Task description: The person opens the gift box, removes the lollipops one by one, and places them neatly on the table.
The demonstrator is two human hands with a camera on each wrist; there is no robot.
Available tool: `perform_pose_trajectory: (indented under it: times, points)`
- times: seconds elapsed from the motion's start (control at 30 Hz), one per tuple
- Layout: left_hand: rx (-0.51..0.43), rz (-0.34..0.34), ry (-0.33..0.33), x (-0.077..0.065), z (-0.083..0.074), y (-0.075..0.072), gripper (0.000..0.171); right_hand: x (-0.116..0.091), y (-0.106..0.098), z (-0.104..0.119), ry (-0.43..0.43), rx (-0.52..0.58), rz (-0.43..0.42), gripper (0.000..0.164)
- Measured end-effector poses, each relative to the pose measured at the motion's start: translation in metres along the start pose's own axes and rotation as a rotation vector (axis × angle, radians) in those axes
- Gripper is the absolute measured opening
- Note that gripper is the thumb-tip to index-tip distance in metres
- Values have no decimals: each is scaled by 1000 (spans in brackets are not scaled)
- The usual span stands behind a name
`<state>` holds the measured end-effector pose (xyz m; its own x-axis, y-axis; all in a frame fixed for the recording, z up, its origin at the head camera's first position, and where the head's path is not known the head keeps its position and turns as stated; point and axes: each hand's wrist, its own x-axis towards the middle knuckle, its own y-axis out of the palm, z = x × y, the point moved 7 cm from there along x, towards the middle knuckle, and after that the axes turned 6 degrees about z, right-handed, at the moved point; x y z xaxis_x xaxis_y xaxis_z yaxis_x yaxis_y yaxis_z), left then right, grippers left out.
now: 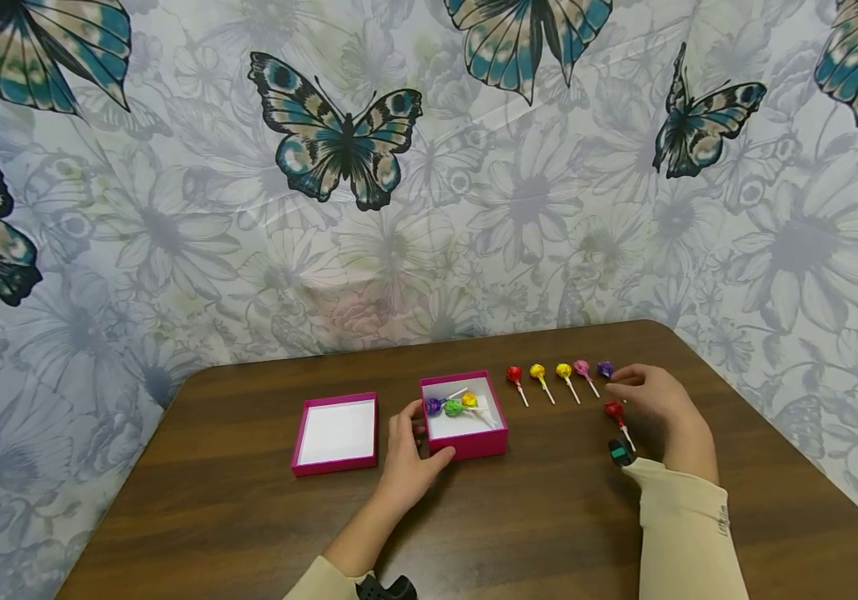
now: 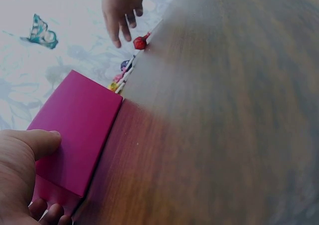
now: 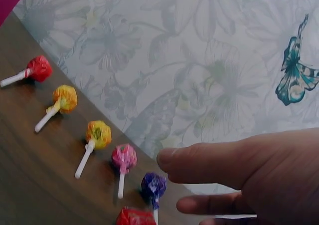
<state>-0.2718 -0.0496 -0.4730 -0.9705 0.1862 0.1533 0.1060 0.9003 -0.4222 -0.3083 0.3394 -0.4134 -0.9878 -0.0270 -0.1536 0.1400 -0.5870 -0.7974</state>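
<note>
My left hand (image 1: 408,467) holds the near left corner of a pink open-topped box (image 1: 483,444), its thumb on the front wall and its fingers around the left side. Inside lie a purple lollipop (image 1: 434,407), a green lollipop (image 1: 454,408) and a yellow lollipop (image 1: 469,399). Over the right end of a row of lollipops hovers my right hand (image 1: 657,396), holding nothing, thumb and fingers apart. Close to its fingertips is another purple lollipop (image 3: 153,186). A red lollipop (image 1: 614,410) lies nearer me, below that hand.
The row continues leftward with a pink lollipop (image 1: 582,367), two yellow lollipops (image 1: 537,370) and a red lollipop (image 1: 514,375). Left of the box lies a pink-rimmed lid (image 1: 373,433), its white inside up. A butterfly-print cloth (image 1: 534,208) hangs behind the wooden table (image 1: 519,525).
</note>
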Motion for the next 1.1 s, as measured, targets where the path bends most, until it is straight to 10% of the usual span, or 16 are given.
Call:
perform_pose_trajectory:
  times: [0.47, 1.1]
  points:
    - [-1, -7, -4, 0, 1, 0, 84, -1, -7, 50, -77, 47, -139, 45]
    - [5, -11, 12, -1, -1, 0, 83, 16, 34, 114, -217, 87, -103, 31]
